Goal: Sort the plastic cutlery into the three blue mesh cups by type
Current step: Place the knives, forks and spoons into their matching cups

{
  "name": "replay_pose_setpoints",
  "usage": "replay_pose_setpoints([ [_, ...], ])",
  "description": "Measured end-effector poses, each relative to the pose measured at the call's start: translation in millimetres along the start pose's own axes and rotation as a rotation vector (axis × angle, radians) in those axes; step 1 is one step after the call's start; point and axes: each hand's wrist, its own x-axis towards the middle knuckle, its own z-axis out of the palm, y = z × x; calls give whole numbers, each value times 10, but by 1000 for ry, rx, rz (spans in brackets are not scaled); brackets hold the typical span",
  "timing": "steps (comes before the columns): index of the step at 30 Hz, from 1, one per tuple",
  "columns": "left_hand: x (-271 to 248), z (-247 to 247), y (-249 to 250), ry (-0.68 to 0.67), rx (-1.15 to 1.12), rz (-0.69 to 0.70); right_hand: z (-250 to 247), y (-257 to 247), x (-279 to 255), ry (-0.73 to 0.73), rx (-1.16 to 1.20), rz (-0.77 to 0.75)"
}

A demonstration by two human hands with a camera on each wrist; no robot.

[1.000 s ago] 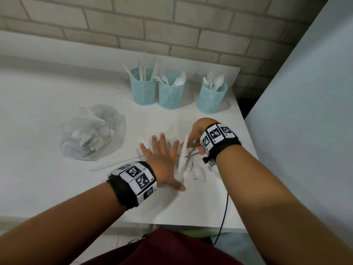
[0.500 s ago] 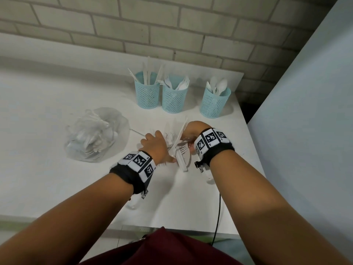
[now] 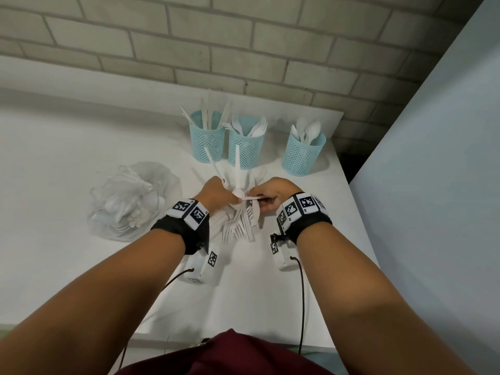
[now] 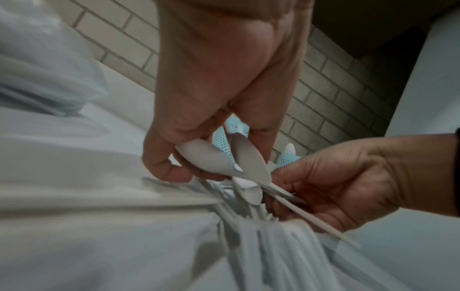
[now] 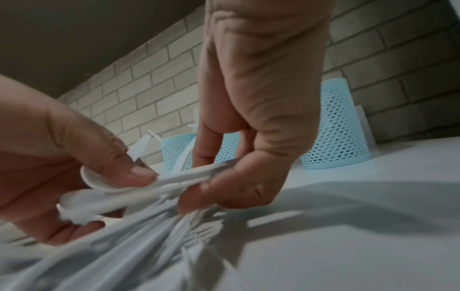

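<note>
Three blue mesh cups stand at the back of the table: the left cup (image 3: 207, 139) has knives, the middle cup (image 3: 246, 150) forks, the right cup (image 3: 303, 154) spoons. A loose pile of white cutlery (image 3: 239, 226), mostly forks, lies before them. Just above the pile, my left hand (image 3: 223, 194) grips a few white spoons (image 4: 206, 157) by their bowls, and other handles stick up from it toward the cups. My right hand (image 3: 261, 203) pinches the spoon handles (image 5: 194, 174) between thumb and fingers. In the right wrist view my left thumb (image 5: 134, 171) presses on a spoon bowl.
A crumpled clear plastic bag (image 3: 130, 201) holding more white cutlery lies to the left of the pile. A brick wall (image 3: 243, 50) runs behind the cups. A pale panel (image 3: 433, 185) stands along the table's right edge. Cables hang off the near edge.
My left hand lay flat and open on the pile a second ago and now curls round spoons. Both hands have drawn together and lifted pieces off the pile.
</note>
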Motion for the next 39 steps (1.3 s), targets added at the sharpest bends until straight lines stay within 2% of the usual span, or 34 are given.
replay_pose_setpoints([
  [7, 101, -58, 66, -101, 118, -48, 16, -116, 38, -105, -74, 31],
  [9, 139, -64, 57, -138, 138, -42, 12, -143, 1, -86, -50, 35],
  [16, 200, -108, 90, -215, 80, 2, -80, -194, 91, -162, -82, 35],
  [24, 163, -192, 179, -227, 123, 194, -125, -353, -29, -56, -165, -118],
  [33, 30, -317, 377, -301, 14, 357, -129, -708, -174, 87, -239, -297],
  [35, 32, -321, 386, -320, -49, 359, -128, -779, -191, 84, -195, -335],
  [39, 26, -296, 366, -358, -253, 277, -118, -831, -189, 68, -123, -373],
])
